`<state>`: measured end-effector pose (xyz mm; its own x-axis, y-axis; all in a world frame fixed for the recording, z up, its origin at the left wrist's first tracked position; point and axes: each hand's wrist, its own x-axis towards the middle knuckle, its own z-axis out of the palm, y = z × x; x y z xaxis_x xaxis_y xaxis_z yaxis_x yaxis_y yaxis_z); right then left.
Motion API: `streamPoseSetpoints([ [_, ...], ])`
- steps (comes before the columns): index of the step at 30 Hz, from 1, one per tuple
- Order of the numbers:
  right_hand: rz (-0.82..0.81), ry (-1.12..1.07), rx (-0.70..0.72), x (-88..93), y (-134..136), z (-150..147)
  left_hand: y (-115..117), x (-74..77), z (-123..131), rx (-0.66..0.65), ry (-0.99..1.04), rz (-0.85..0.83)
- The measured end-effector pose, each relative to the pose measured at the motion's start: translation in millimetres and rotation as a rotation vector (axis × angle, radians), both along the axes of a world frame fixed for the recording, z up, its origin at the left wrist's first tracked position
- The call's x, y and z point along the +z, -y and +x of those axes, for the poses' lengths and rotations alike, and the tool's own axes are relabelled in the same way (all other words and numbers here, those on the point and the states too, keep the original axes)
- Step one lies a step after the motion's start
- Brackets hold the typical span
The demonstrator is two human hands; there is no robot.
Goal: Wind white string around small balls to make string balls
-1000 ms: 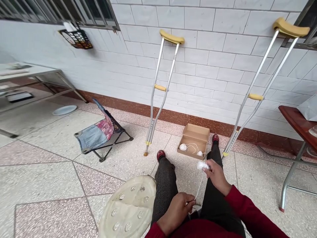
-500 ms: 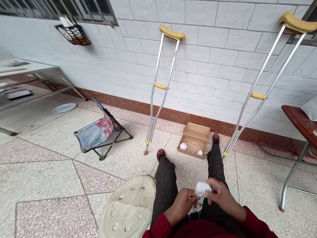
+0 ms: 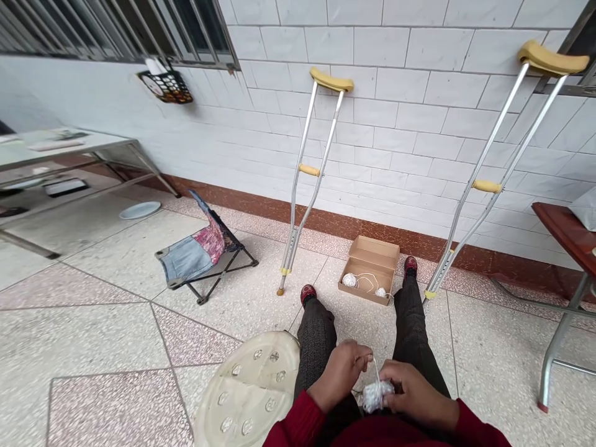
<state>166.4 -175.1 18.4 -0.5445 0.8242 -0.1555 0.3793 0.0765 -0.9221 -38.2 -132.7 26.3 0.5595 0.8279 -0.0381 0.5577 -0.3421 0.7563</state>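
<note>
Low over my lap, my right hand (image 3: 410, 391) is closed around a small white bundle wound with string (image 3: 374, 397). My left hand (image 3: 344, 372) is up and to the left of it, thumb and forefinger pinching a white string (image 3: 377, 371) that runs down to the bundle. On the floor between my feet an open cardboard box (image 3: 367, 297) holds a larger white ball of string (image 3: 349, 280) and a smaller white ball (image 3: 380, 292), with loose loops of string between them.
Two crutches, a left one (image 3: 310, 169) and a right one (image 3: 487, 186), lean on the tiled wall. A folding chair (image 3: 189, 257) and a round beige stool (image 3: 251, 385) stand left, a red-topped table (image 3: 565, 233) right. A plate (image 3: 140, 210) lies farther left.
My left hand has moved up from the white bundle, drawing string taut between them. My right hand has lowered with the bundle. The camera view has tilted up and turned a little left.
</note>
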Motion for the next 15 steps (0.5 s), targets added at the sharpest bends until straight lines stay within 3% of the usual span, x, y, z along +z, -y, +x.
streamPoseSetpoints([
  [4, -0.062, -0.097, -0.291, 17.4, -19, 9, 19, -15.7, 18, -0.035, 0.092, -0.221],
  [8, 0.16, 0.211, -0.463, 4.4, -43, 20, 35, -16.7, 22, -0.055, 0.016, -0.132],
  [11, 0.277, 0.353, -0.387, -12.0, -39, 15, 32, -5.8, 11, -0.048, -0.072, -0.001],
  [15, 0.285, 0.344, -0.152, -19.4, -18, 3, 16, 10.1, -2, -0.047, -0.114, 0.125],
])
